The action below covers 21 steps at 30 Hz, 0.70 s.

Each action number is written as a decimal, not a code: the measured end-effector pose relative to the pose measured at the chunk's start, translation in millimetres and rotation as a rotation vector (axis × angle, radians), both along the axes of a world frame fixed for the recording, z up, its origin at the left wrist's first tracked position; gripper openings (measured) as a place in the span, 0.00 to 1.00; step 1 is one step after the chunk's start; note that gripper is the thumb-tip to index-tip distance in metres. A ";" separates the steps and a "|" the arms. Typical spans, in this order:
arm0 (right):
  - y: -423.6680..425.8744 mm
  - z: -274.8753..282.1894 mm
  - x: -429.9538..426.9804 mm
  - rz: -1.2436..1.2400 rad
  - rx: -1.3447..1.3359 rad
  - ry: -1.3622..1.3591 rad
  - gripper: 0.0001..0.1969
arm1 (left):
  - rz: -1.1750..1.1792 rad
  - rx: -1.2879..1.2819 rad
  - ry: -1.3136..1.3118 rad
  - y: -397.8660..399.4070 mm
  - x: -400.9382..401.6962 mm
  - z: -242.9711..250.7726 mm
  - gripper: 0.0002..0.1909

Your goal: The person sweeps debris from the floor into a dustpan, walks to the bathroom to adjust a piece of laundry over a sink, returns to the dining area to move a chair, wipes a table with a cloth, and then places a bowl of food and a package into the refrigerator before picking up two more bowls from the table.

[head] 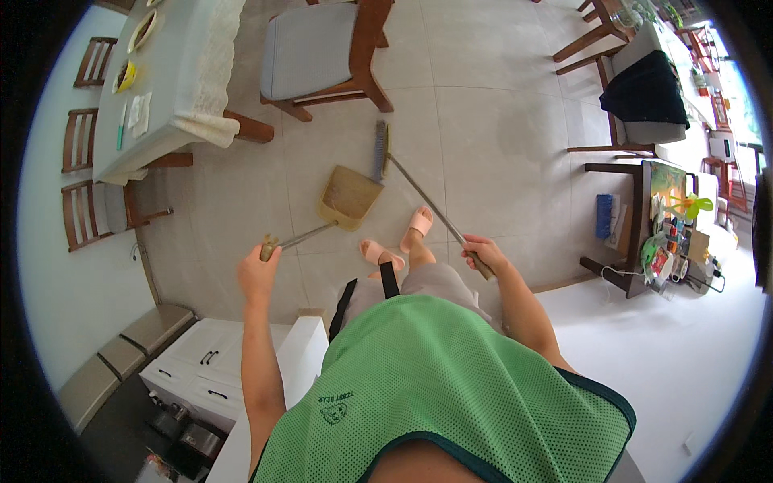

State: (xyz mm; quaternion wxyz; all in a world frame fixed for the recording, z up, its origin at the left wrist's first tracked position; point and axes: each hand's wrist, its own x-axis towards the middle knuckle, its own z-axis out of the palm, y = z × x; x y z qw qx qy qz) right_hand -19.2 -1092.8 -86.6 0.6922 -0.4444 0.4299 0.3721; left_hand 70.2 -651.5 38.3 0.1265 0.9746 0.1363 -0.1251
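My left hand [256,278] grips the top end of a long-handled dustpan [349,196], whose tan pan rests on the tiled floor ahead of my feet. In my right hand [485,255] is the upper handle of a broom [426,196]. The broom's head, with grey bristles [380,148], lies on the floor just beyond the pan's right front corner. The bristles' near end sits right by the pan's lip; whether they touch is hard to tell. No dirt can be made out in the pan.
A wooden chair [314,54] with a grey cushion stands ahead, beside a cloth-covered dining table [163,90]. Another chair draped in dark cloth [646,90] is at the right. Nearer, a cluttered side table [640,223] stands against the wall. White cabinets [202,356] are behind left.
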 end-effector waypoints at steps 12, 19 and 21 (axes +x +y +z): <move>-97.9 32.7 51.6 -0.023 -0.121 -0.125 0.24 | -0.086 0.012 -0.029 -61.3 53.7 -5.1 0.15; -65.3 -66.0 218.3 -0.298 0.058 -0.271 0.17 | -0.089 -0.060 0.017 -86.9 74.4 -11.8 0.16; -41.1 -68.3 259.5 -0.421 0.145 -0.182 0.16 | -0.103 -0.059 0.005 -96.5 77.6 -8.7 0.16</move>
